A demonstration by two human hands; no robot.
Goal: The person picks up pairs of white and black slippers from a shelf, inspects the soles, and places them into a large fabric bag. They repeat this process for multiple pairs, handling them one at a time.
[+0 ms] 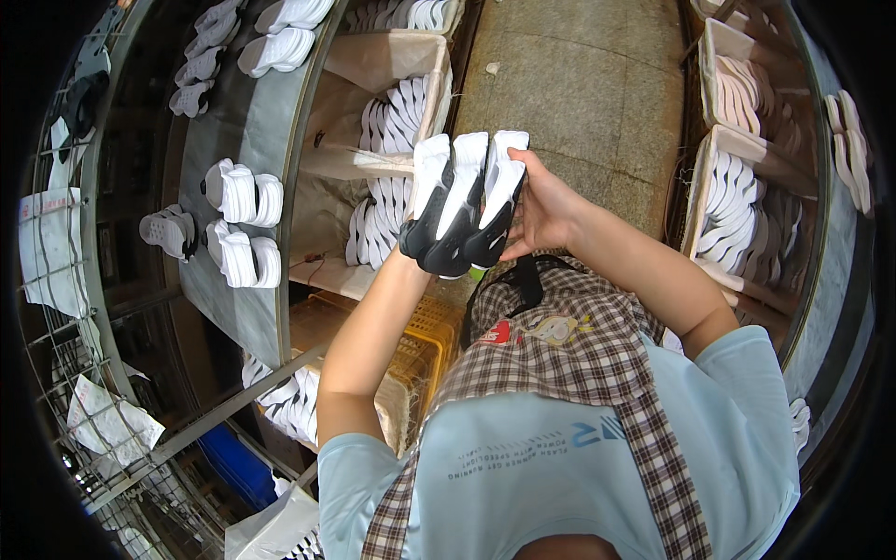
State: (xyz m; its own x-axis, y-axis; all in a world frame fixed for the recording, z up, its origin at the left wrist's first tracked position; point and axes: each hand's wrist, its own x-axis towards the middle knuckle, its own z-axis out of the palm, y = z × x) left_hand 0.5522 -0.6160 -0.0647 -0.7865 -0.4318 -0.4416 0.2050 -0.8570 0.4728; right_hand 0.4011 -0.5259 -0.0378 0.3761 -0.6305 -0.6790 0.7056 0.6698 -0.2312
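Observation:
In front of my body, I hold a row of several black-and-white shoe soles (pixel 457 207) side by side, their white ends pointing away from me. The right hand (pixel 551 207) grips the rightmost one at its side, thumb near the white end and fingers curled toward the dark part. My left hand (pixel 405 254) is under the near left end of the row; the soles hide its fingers. Left of the row, a cloth-lined bin (pixel 347 166) contains white soles (pixel 381 219) standing on edge.
On the left, a grey shelf (pixel 224 140) carries stacks of white soles (pixel 245 194). A yellow plastic crate (pixel 439 329) stands below it. To the right are lined bins (pixel 702 177) with white and pinkish soles, beside another shelf (pixel 829 252). A stone-tiled floor (pixel 579 70) runs between.

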